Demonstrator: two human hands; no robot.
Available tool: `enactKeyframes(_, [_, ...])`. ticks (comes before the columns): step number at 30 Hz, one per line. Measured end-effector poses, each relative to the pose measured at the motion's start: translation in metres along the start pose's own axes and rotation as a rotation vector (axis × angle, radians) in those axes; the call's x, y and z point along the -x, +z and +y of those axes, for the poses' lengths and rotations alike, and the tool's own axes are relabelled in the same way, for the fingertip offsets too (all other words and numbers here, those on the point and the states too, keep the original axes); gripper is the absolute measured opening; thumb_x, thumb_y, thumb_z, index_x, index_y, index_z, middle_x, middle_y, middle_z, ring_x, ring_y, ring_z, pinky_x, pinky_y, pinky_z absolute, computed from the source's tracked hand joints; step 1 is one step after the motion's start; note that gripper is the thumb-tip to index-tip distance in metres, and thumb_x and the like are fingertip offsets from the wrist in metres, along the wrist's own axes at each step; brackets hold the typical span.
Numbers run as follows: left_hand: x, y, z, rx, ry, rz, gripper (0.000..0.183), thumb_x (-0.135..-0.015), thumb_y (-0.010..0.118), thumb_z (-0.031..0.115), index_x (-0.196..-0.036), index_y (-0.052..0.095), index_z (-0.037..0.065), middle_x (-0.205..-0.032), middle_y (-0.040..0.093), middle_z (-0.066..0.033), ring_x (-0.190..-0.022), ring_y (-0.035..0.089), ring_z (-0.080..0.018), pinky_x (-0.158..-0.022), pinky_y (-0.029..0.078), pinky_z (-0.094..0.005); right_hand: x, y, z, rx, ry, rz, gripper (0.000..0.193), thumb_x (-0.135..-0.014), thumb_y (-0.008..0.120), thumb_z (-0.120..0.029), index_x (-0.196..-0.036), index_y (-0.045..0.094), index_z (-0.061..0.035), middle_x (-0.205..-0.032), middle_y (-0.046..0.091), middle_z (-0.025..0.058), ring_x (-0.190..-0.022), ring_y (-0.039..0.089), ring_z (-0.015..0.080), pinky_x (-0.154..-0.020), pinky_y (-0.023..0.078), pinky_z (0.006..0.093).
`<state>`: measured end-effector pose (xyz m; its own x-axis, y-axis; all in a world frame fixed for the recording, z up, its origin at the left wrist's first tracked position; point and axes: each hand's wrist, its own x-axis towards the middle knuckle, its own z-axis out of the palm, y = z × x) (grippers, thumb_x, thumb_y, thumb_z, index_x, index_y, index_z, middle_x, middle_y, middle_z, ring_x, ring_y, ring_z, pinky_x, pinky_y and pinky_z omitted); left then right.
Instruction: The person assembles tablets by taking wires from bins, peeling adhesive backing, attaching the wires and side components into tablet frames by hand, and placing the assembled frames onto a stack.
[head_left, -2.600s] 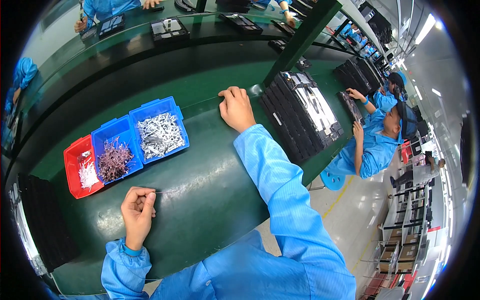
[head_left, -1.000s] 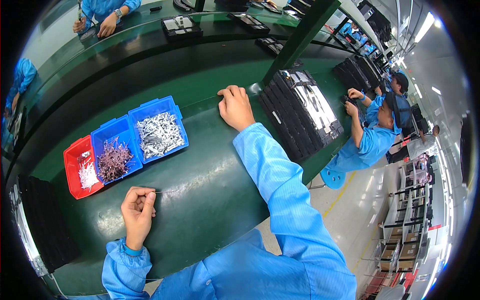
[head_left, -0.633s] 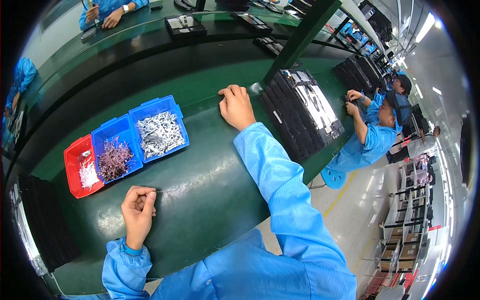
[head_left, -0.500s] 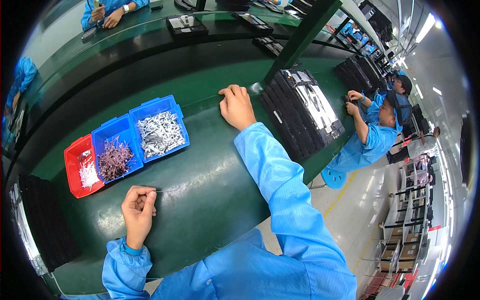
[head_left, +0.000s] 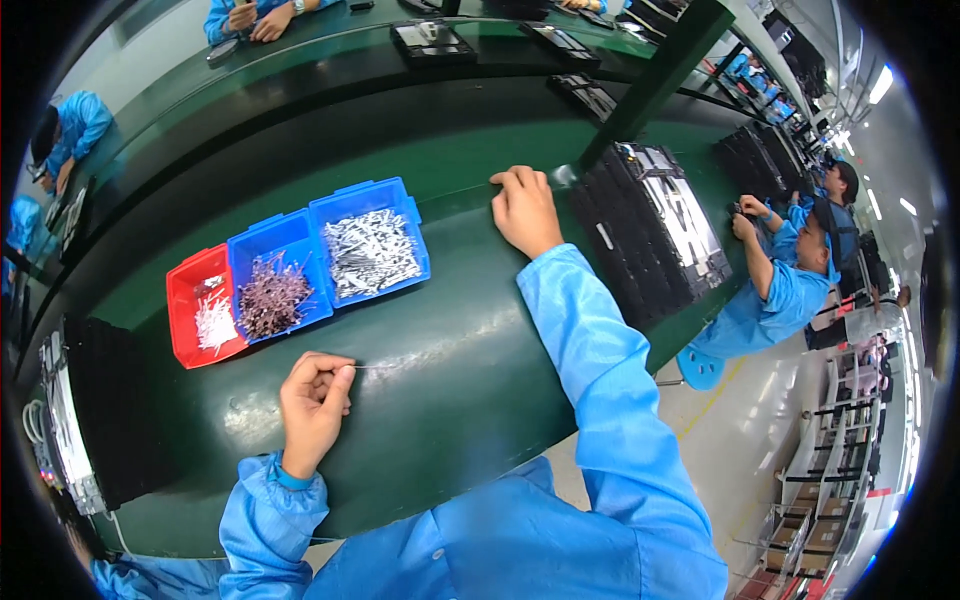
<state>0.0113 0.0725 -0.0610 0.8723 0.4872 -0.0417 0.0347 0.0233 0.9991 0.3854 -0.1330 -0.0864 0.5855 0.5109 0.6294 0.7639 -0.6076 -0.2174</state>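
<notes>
My left hand (head_left: 315, 405) is closed in a pinch above the green tabletop (head_left: 430, 440). A thin, pale, wire-like rod (head_left: 378, 367) sticks out to the right from between its thumb and forefinger. Farther off, my right hand (head_left: 528, 212) rests on the table with loosely bent fingers and nothing visible in them. Beyond the left hand stand three joined bins. The red bin (head_left: 182, 300) has small white pieces (head_left: 213, 322), the middle blue bin (head_left: 240, 250) brownish-purple wired parts (head_left: 272, 300), the right blue bin (head_left: 418, 235) white-and-dark slim parts (head_left: 370, 252).
Stacks of black trays stand to the right (head_left: 650, 240) and at the left edge (head_left: 105, 420). A green post (head_left: 650, 90) rises behind the right stack. Across runs a dark belt (head_left: 300, 130). A co-worker (head_left: 780, 260) sits at the right; others work across the line.
The whole view has shifted, so bench, bins and both hands appear farther right. The left hand still pinches the thin rod; the right hand stays on the table.
</notes>
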Motion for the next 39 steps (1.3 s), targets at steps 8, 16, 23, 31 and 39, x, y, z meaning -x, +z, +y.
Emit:
enactKeyframes(8, [0.001,-0.002,0.0,0.019,0.02,-0.007,0.009,-0.1,0.07,0.004,-0.104,0.069,-0.005,-0.098,0.06,-0.0029,-0.065,0.058,-0.0043,-0.053,0.047,-0.0197,-0.001,0.0,-0.007,-0.006,0.046,-0.042,0.023,-0.088,0.064,-0.007,-0.11,0.072,-0.0069,-0.117,0.063,0.0111,-0.116,0.056,0.0333,-0.101,0.048,0.045])
enactKeyframes(16, [0.0,-0.004,0.004,0.088,-0.036,-0.039,0.008,-0.1,0.07,0.003,-0.105,0.07,-0.003,-0.097,0.061,-0.0019,-0.066,0.059,-0.0043,-0.055,0.048,-0.0198,-0.002,-0.002,-0.003,0.026,-0.036,0.02,0.023,-0.085,0.065,-0.007,-0.107,0.073,-0.0075,-0.113,0.065,0.0134,-0.109,0.059,0.0373,-0.095,0.051,0.0475])
enactKeyframes(23, [-0.002,-0.01,0.004,0.23,0.026,-0.045,0.012,-0.103,0.068,0.008,-0.112,0.068,0.0,-0.084,0.063,-0.0004,-0.061,0.054,-0.0039,-0.051,0.042,-0.0206,-0.004,-0.002,-0.003,0.023,-0.029,0.015,0.021,-0.088,0.064,-0.005,-0.108,0.073,-0.0068,-0.114,0.065,0.012,-0.11,0.059,0.0353,-0.095,0.05,0.0462])
enactKeyframes(31, [0.001,-0.005,0.0,0.123,-0.003,-0.028,0.009,-0.101,0.07,0.006,-0.107,0.07,-0.001,-0.098,0.062,-0.0008,-0.066,0.058,-0.0027,-0.054,0.046,-0.019,-0.003,0.0,-0.004,0.019,-0.021,-0.002,0.021,-0.09,0.064,-0.005,-0.108,0.073,-0.0059,-0.114,0.066,0.0125,-0.109,0.06,0.0354,-0.095,0.05,0.0468])
enactKeyframes(39, [0.001,-0.005,0.001,0.095,0.0,-0.031,0.008,-0.101,0.07,0.005,-0.106,0.07,-0.002,-0.097,0.062,-0.0013,-0.065,0.058,-0.0028,-0.054,0.046,-0.019,-0.003,-0.002,-0.005,0.02,-0.009,-0.021,0.022,-0.091,0.063,-0.004,-0.11,0.072,-0.0053,-0.115,0.065,0.0137,-0.11,0.059,0.0369,-0.097,0.05,0.0464])
